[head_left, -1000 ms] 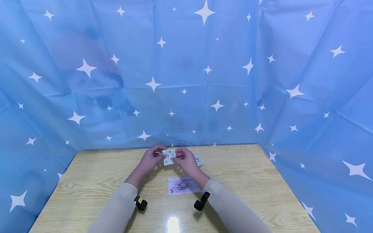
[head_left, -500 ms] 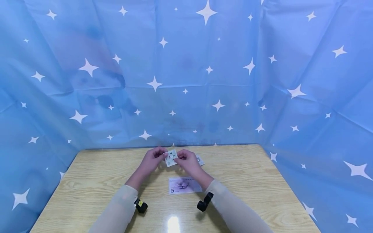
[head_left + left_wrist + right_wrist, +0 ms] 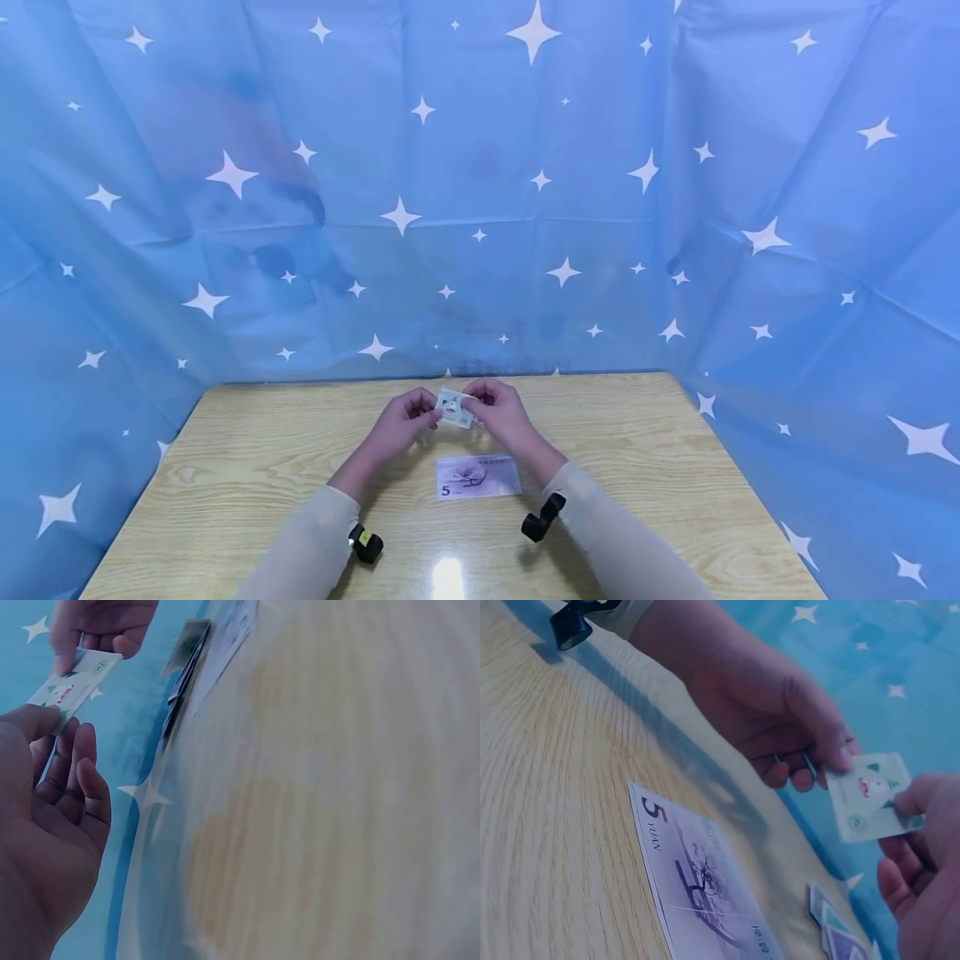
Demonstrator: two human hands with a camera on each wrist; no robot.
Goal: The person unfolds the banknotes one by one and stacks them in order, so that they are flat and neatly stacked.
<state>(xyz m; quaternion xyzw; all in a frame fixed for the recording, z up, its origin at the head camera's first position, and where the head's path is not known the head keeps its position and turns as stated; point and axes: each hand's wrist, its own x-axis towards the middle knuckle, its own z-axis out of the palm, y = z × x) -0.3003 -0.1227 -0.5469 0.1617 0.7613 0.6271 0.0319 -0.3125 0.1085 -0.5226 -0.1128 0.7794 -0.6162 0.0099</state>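
Observation:
A small pale green play banknote (image 3: 454, 410) with a cartoon face is held above the far part of the table; it looks folded. My left hand (image 3: 401, 423) pinches its left edge between thumb and fingers, the other fingers loosely curled. On the opposite edge, my right hand (image 3: 504, 410) has its thumb over the printed face. The right wrist view shows the banknote (image 3: 864, 811) stretched between both thumbs. Below the hands, a purple 5 yuan note (image 3: 477, 477) lies flat on the table, tree drawing upward.
A small pile of folded notes (image 3: 838, 930) lies near the table's far edge; my right hand hides it in the head view. The wooden table (image 3: 247, 500) ends at a blue star-printed curtain (image 3: 480, 183). Black wrist cameras (image 3: 366, 543) hang from both sleeves.
The green banknote has turned from upright to sideways between my fingers. Both hands have shifted slightly right, and my right hand now covers the pile behind it. The purple note stays put.

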